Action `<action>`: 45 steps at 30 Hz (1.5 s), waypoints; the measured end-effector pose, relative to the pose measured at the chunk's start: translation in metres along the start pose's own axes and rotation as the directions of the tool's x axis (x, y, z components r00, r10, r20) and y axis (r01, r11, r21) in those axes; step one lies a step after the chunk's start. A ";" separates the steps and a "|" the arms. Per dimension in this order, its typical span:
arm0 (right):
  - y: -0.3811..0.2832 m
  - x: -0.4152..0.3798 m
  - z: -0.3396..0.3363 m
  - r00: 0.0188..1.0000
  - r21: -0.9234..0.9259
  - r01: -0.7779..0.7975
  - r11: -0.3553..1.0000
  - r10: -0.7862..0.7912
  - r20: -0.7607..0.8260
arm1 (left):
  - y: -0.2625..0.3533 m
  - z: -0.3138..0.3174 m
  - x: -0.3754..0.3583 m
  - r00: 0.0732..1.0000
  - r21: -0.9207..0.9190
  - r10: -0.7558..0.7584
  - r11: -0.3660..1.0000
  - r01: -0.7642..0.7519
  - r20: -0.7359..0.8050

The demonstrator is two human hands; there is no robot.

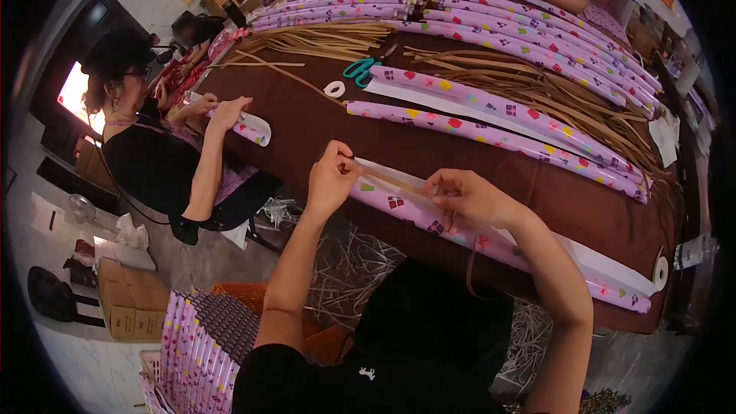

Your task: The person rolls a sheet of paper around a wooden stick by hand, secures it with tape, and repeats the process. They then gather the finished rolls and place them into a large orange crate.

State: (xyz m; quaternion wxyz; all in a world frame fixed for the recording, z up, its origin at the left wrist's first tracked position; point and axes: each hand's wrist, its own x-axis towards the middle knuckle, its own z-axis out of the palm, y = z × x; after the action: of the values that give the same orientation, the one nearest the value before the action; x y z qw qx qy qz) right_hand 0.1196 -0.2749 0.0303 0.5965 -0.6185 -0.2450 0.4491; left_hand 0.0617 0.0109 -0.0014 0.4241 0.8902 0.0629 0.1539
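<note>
A purple printed paper sheet [399,207], partly rolled with its white inside showing, lies along the table edge in front of me. My left hand [332,182] is closed at its left end, pinching a thin brown strip [391,179] against the paper. Farther along, my right hand [474,198] pinches the same strip between thumb and fingers. The strip's loose tail hangs below the right hand, over the table edge. Two purple paper pieces [491,136] lie just beyond, one open along its length. Teal-handled scissors [360,71] rest at their left end.
Bundles of brown strips [537,80] and many purple rolls [529,42] cover the far side of the brown table [299,119]. White tape rolls [334,90] lie on it. A co-worker [146,130] sits at left holding printed paper. Finished rolls [207,337] stand in a crate below.
</note>
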 end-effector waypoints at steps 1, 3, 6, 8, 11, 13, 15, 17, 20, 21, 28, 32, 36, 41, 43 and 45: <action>-0.002 -0.001 -0.001 0.999 -0.025 0.017 1.000 -0.019 -0.044 | 0.002 0.001 -0.001 1.000 0.010 -0.023 1.000 0.023 0.002; -0.002 -0.002 -0.003 0.995 -0.051 0.032 0.998 -0.037 -0.090 | 0.002 0.003 -0.002 0.999 0.018 -0.045 0.999 0.045 0.006; 0.003 -0.001 -0.006 0.988 -0.230 0.032 0.973 -0.066 -0.140 | -0.006 0.002 0.002 0.998 -0.025 -0.052 0.998 0.051 -0.042; 0.007 -0.002 -0.005 0.972 -0.376 0.111 0.920 -0.179 -0.152 | -0.014 -0.001 0.005 0.990 -0.024 -0.127 0.991 0.129 0.054; 0.008 -0.002 -0.006 0.926 -0.665 0.161 0.729 -0.344 -0.153 | -0.011 -0.003 0.006 0.988 -0.168 -0.136 0.975 0.147 0.071; 0.007 -0.003 -0.006 0.926 -0.671 0.157 0.725 -0.344 -0.155 | -0.019 -0.004 0.008 0.989 -0.168 -0.118 0.977 0.132 0.090; 0.006 -0.004 -0.006 0.926 -0.676 0.151 0.721 -0.343 -0.158 | -0.020 -0.006 0.010 0.989 -0.170 -0.099 0.979 0.117 0.110; 0.003 -0.005 -0.006 0.944 -0.729 0.117 0.675 -0.304 -0.130 | -0.016 -0.010 0.012 0.984 -0.176 -0.098 0.977 0.123 0.146; 0.012 0.000 -0.009 0.945 -0.720 0.118 0.683 -0.301 -0.130 | -0.013 -0.012 0.014 0.981 -0.202 -0.106 0.970 0.138 0.165; 0.013 0.001 -0.009 0.944 -0.721 0.119 0.683 -0.303 -0.131 | -0.014 -0.012 0.014 0.981 -0.201 -0.104 0.970 0.136 0.165; 0.018 0.002 -0.008 0.934 -0.718 0.101 0.689 -0.315 -0.171 | -0.005 -0.008 0.018 0.988 -0.045 -0.098 0.994 0.104 0.121; 0.018 0.004 -0.007 0.932 -0.735 0.082 0.673 -0.314 -0.183 | -0.008 -0.006 0.022 0.991 0.029 -0.080 0.997 0.077 0.110; 0.018 0.005 -0.008 0.935 -0.735 0.071 0.674 -0.303 -0.187 | -0.005 -0.005 0.024 0.993 0.096 -0.053 0.994 0.043 0.103; 0.017 0.006 -0.008 0.948 -0.724 0.006 0.690 -0.234 -0.215 | 0.001 -0.004 0.023 0.996 0.188 -0.033 0.982 0.018 0.079; 0.015 0.007 -0.008 0.952 -0.726 -0.011 0.687 -0.215 -0.217 | 0.000 -0.004 0.023 0.996 0.194 -0.029 0.981 0.013 0.081; 0.015 0.007 -0.008 0.956 -0.729 -0.028 0.684 -0.196 -0.220 | 0.000 -0.003 0.023 0.996 0.201 -0.024 0.980 0.007 0.082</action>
State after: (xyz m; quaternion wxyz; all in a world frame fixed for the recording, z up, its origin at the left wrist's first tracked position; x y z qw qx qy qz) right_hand 0.1262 -0.2761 0.0134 0.3518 -0.8484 -0.3439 0.1952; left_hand 0.0828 0.0190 0.0050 0.3359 0.9335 0.0672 0.1060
